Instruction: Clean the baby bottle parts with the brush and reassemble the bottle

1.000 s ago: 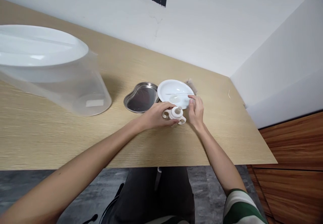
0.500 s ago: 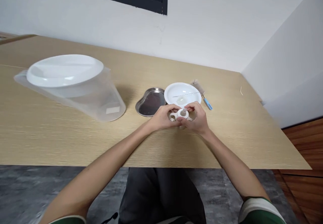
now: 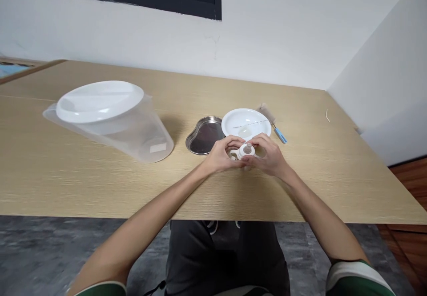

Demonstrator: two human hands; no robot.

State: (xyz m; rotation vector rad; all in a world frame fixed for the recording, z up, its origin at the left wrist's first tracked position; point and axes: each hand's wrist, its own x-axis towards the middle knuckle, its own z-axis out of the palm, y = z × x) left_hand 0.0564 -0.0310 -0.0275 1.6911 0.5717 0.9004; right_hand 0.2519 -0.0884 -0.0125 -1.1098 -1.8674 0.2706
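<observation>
Both hands are closed around a small white plastic fitting (image 3: 246, 150) with a loop on its left side and a translucent nozzle pointing up. My left hand (image 3: 220, 156) grips it from the left, fingertips and thumb near the fitting's body. From the other side, my right hand (image 3: 271, 157) pinches it, with the thumb across its front. The lower part of the fitting is mostly hidden by the fingers. Just behind the hands lies a white oval dish (image 3: 230, 120) with a clear, roundish piece (image 3: 245, 132) in it.
A steel kidney tray (image 3: 205, 135) touches the dish's left side. A blue-handled brush (image 3: 280, 135) lies to the right, its thin wire over the dish. A large translucent pitcher (image 3: 147, 131) with a white lid stands on the left. A thin pale strip (image 3: 327, 115) lies at far right.
The view has shifted, so everything on the table appears slightly further right. Both hands keep their hold on the white fitting, with little visible change in grip.
</observation>
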